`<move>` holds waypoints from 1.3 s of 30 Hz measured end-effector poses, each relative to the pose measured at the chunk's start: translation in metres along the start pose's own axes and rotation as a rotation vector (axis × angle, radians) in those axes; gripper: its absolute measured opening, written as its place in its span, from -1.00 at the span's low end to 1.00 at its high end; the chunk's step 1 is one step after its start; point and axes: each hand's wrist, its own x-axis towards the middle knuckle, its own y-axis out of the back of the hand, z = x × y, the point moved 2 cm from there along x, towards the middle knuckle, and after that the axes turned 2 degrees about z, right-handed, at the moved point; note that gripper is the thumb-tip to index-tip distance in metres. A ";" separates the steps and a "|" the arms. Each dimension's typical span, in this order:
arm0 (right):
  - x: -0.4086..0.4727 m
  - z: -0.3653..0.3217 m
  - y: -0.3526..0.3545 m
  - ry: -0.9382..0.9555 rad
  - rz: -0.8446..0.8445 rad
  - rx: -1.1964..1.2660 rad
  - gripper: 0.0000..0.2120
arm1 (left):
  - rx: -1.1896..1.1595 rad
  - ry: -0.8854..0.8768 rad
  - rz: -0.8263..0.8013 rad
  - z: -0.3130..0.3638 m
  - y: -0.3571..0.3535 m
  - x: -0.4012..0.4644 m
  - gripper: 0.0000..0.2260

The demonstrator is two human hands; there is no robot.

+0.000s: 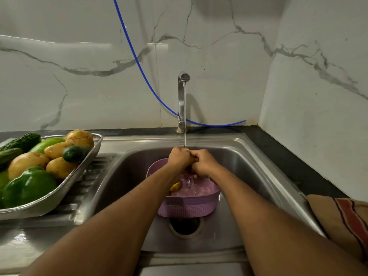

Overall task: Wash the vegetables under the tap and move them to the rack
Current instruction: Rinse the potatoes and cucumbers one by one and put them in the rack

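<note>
We see both hands meeting under the running tap (183,100), over the far rim of a purple basket (187,206) that stands in the steel sink (249,168). The left hand (179,157) and the right hand (203,163) are curled and pressed against each other around something small; only a sliver of it shows between them, so we cannot tell which vegetable it is. The thin stream of water lands right where the two hands touch.

In the basket, just near of the left wrist, one yellowish vegetable (175,187) lies partly hidden, and water pools beside it.

To the left, on the ribbed drainboard, the metal rack (59,196) holds washed produce. We count five potatoes (27,162), one green pepper (29,188) in plain view, three dark cucumbers (23,140) and one pale green vegetable (46,144) at the far side; the frame's left edge cuts off more green.

A striped cloth (342,222) lies on the counter at the right, and a blue tube (139,64) hangs along the marble wall.
</note>
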 end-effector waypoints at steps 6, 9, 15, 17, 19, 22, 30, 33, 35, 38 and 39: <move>-0.004 -0.009 -0.005 0.042 -0.024 -0.038 -0.54 | -0.213 0.147 0.096 -0.007 0.004 0.005 -0.69; -0.005 -0.012 -0.005 0.038 0.004 -0.014 -0.57 | -0.224 0.137 0.077 -0.006 0.013 0.007 -0.67; 0.000 -0.002 -0.002 0.000 0.050 -0.119 -0.66 | -0.115 0.044 -0.138 0.003 0.001 -0.002 -0.84; -0.001 0.001 -0.002 -0.004 0.030 -0.149 -0.66 | -0.062 0.045 -0.146 0.000 -0.002 -0.004 -0.81; -0.002 -0.001 -0.004 0.015 0.001 -0.178 -0.61 | -0.041 0.032 -0.101 -0.003 -0.002 -0.004 -0.75; 0.002 -0.003 -0.005 0.038 -0.023 -0.173 -0.58 | -0.060 0.019 0.013 -0.005 0.000 0.003 -0.73; -0.001 -0.001 -0.002 0.035 0.049 -0.138 -0.58 | -0.091 -0.018 -0.029 -0.005 0.009 0.012 -0.69; 0.000 0.005 0.007 0.013 0.055 -0.084 -0.65 | -0.032 -0.123 -0.164 -0.004 0.006 0.009 -0.79; -0.001 0.008 0.008 0.009 0.036 -0.090 -0.70 | 0.028 -0.154 -0.146 -0.006 0.003 0.011 -0.81; 0.000 0.009 0.005 0.009 0.020 -0.132 -0.79 | 0.096 -0.141 -0.056 -0.007 0.001 0.011 -0.78; 0.001 0.008 0.004 0.017 0.013 -0.126 -0.79 | 0.116 -0.145 -0.020 -0.006 0.000 0.009 -0.77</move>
